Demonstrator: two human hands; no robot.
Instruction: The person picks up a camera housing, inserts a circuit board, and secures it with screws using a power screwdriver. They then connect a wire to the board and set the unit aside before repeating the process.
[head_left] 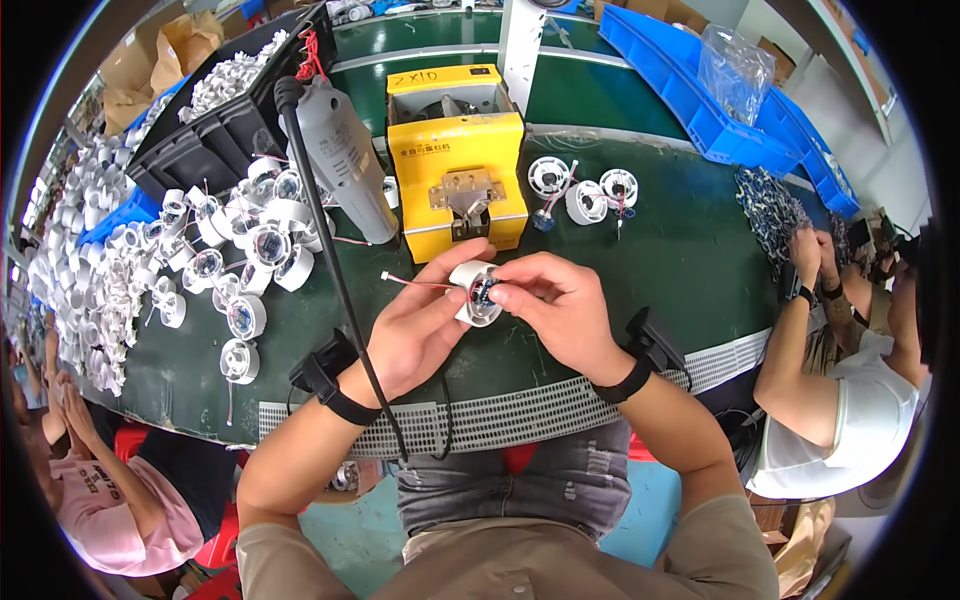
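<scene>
Over the near middle of the green table, my left hand (412,330) is closed around the rim of a round white plastic housing (477,313). A thin red-and-white wire with a small white plug sticks out to the left past my left thumb. Inside the housing's opening sits a small dark blue circuit board (484,291). My right hand (562,308) pinches this board at its edge with thumb and fingertips, against the housing. Just beyond both hands stands a yellow machine (458,150) with a metal fixture on its front.
An electric screwdriver (345,160) hangs left of the machine, its black cable running down past my left wrist. White housings (270,245) with wires crowd the left side. Several more (587,203) lie to the right. Blue bins (735,130) stand far right, near a co-worker (840,410).
</scene>
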